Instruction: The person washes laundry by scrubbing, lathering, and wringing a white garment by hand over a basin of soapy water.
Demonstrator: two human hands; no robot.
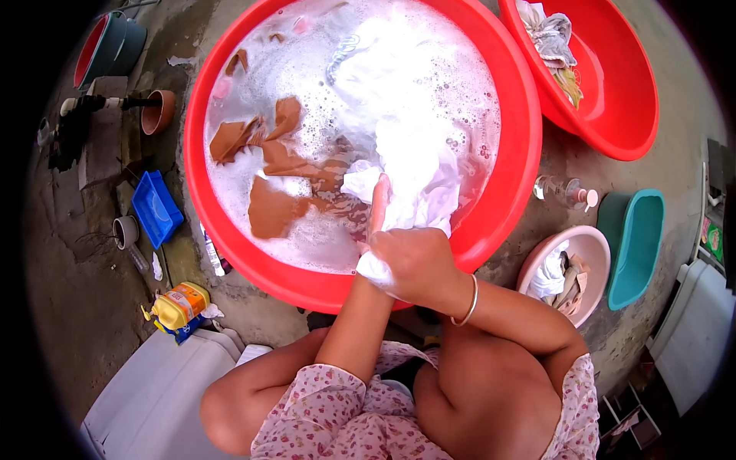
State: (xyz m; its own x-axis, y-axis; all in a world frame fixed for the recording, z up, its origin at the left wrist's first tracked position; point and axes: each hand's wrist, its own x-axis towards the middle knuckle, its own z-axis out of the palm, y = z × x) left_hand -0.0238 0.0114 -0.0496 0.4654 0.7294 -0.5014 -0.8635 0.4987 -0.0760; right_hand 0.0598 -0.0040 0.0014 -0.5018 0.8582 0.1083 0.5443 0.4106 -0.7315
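A large red basin holds sudsy water with a white cloth bunched up near its front side. My left hand reaches into the basin and grips this cloth, its fingers partly hidden by the fabric. Crossing over the left wrist, my right hand is closed on a gathered part of the same cloth, just above the front rim. White fabric or foam also shows below the right knuckles. Brown cloth floats in folds at the left of the water.
A second red basin with clothes stands at the upper right. Farther down are a pump bottle, a pink basin with clothes and a teal tub. On the left are a blue tray and a yellow jug.
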